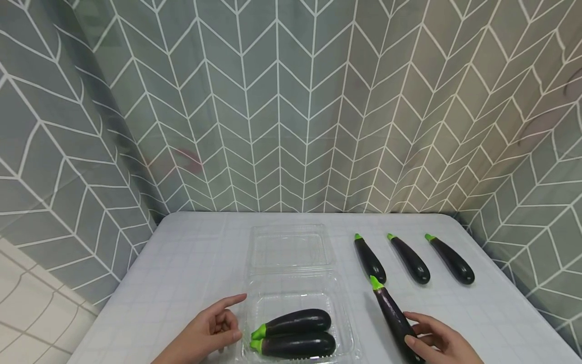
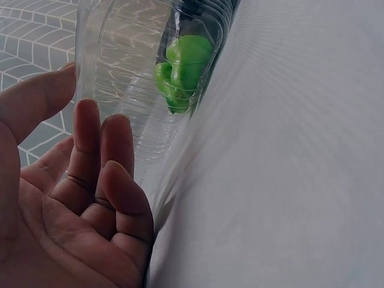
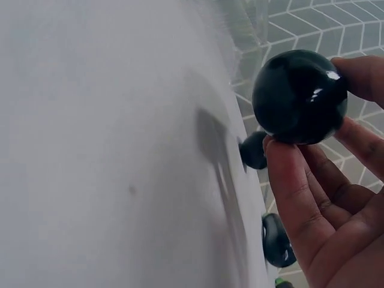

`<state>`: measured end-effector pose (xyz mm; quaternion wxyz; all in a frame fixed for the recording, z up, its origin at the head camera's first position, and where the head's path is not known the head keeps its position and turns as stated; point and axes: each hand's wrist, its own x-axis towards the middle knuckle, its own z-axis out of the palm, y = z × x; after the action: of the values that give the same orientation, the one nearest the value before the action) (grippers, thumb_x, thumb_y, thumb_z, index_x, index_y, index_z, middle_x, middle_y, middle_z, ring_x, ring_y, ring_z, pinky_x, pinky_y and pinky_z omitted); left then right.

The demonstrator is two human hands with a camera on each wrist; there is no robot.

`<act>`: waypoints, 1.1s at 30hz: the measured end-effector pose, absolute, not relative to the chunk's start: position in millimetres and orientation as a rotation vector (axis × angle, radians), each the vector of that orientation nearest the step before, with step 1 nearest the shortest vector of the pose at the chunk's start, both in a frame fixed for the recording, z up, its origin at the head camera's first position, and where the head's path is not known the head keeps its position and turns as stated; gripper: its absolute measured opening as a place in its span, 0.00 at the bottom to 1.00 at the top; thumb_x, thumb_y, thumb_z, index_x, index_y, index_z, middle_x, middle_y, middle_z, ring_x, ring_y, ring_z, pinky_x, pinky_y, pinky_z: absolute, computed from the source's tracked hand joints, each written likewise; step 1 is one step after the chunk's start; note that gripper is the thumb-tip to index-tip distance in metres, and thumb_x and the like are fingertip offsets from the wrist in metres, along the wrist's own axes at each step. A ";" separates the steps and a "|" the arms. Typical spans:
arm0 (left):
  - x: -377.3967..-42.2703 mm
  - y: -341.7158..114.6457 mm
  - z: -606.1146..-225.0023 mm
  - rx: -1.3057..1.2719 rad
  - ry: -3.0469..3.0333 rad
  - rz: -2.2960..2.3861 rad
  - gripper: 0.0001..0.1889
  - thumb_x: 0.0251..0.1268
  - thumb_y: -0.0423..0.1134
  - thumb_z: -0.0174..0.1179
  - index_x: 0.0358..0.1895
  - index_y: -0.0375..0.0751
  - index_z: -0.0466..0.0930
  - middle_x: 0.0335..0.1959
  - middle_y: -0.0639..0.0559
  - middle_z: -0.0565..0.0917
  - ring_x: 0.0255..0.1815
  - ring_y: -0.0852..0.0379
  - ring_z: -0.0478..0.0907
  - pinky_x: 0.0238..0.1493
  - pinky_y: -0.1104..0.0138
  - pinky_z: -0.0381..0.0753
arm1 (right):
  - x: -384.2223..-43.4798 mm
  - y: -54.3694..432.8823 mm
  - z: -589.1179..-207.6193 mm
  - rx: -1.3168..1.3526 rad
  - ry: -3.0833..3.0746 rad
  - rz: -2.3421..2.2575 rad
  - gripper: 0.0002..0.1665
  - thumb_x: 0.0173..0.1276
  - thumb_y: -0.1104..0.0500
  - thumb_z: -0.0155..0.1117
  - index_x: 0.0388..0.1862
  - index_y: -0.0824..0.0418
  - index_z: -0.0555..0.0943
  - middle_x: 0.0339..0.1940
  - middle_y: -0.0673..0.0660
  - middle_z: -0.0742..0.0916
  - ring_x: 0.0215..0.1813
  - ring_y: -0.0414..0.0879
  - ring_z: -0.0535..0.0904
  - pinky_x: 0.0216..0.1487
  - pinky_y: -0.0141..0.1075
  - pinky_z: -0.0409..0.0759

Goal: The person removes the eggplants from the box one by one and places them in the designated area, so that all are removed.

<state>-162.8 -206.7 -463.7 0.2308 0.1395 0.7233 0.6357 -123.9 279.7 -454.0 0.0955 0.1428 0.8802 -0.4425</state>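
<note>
My right hand [image 1: 443, 338] grips an eggplant [image 1: 393, 318] near its blunt dark end, between thumb and fingers. Its green stem points away from me, and the right wrist view shows the rounded end [image 3: 300, 96] held off the table. A clear plastic clamshell box [image 1: 349, 316] stands in front of me with its lid [image 1: 291, 250] folded back. Inside lie two eggplants side by side, a rear one [image 1: 302, 321] and a front one [image 1: 302, 346], stems to the left. At the box's left side is my left hand [image 1: 206, 331], index finger extended by the rim, holding nothing.
Three more eggplants lie in a row on the right of the white-covered table [image 1: 191, 258]: a left one [image 1: 369, 259], a middle one [image 1: 409, 259] and a right one [image 1: 452, 260]. A patterned grey curtain [image 1: 295, 111] hangs behind the table and along its sides.
</note>
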 end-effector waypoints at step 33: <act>-167.2 -209.5 -469.4 0.369 2.033 1.702 0.36 0.71 0.38 0.61 0.76 0.35 0.55 0.37 0.43 0.80 0.32 0.57 0.75 0.34 0.69 0.76 | -114.3 300.1 -484.2 0.559 2.599 -1.307 0.45 0.58 0.38 0.72 0.65 0.66 0.75 0.39 0.54 0.84 0.37 0.47 0.81 0.37 0.41 0.80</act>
<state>-167.2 -209.5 -469.4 0.2303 0.1341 0.7391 0.6187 -114.3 300.1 -484.2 0.0895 0.1879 0.8738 -0.4394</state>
